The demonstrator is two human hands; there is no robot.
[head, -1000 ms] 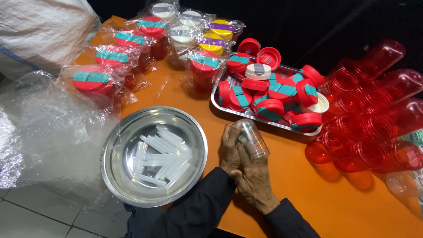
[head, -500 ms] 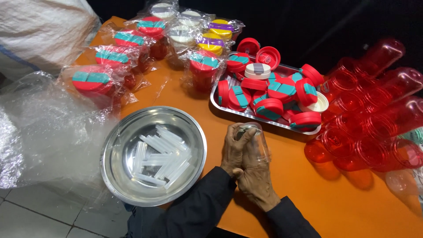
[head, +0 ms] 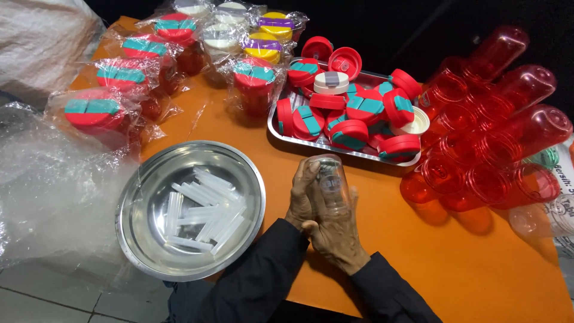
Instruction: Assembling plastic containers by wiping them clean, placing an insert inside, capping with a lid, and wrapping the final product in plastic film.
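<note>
Both of my hands wrap a clear plastic cup (head: 330,179) that stands on the orange table (head: 454,269) near its front edge. My left hand (head: 301,197) presses against the cup's left side. My right hand (head: 338,230) grips it from the front and right. Just left of my hands sits a round metal bowl (head: 137,239) holding several clear plastic straws (head: 203,209). Behind the cup lies a metal tray (head: 326,143) heaped with red lids (head: 353,113) with teal flaps.
Stacks of red transparent cups (head: 490,137) lie on their sides at the right. Bagged lidded cups (head: 125,84) line the far left and back. A crumpled pile of clear plastic bags (head: 54,179) hangs over the table's left edge.
The cup was tilted on its side in my hands a second ago; now it is upright on the table, and both hands have closed round it more fully.
</note>
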